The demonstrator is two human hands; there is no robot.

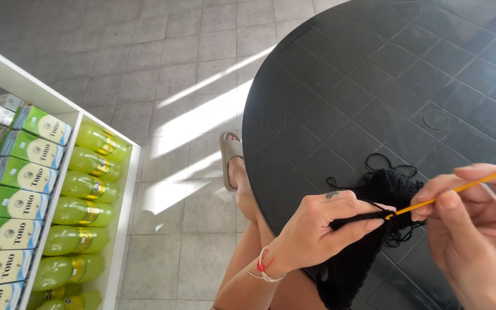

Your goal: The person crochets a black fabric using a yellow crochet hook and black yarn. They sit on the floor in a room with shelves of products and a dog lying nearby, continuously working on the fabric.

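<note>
Left hand: we see the left hand (322, 227) low in the frame, fingers pressed together and pinching the top edge of the black knitted piece (354, 252), thumb and forefinger meeting right at the hook's tip
Wrist: a red and white thread bracelet (263, 266) sits around the left wrist
Right hand: the right hand (475, 224) comes in from the lower right, fingers closed around the yellow crochet hook (460, 188), which slants up towards the right edge of the view
Hook tip: we find it touching the black fabric just beside the left forefinger
Black knitted piece: it hangs from the left hand's pinch down over the table's edge, while its upper part bunches on the tabletop between the two hands
Loose yarn: black yarn (386, 161) loops on the tabletop just beyond the bunched fabric
Table: a round black table (374, 74) with a grid pattern fills the right side of the view
Leg and foot: below the table's rim we see a bare leg and a foot in a beige sandal (231, 155) on the floor
Floor: grey tiled floor (162, 51) with bright strips of sunlight across it
Shelf: a white shelf (67, 109) at the far left, well apart from the hands
Shelf goods: green cartons (21, 175) in the left compartment, yellow-green bottles (90, 186) lying stacked in the right one
</note>
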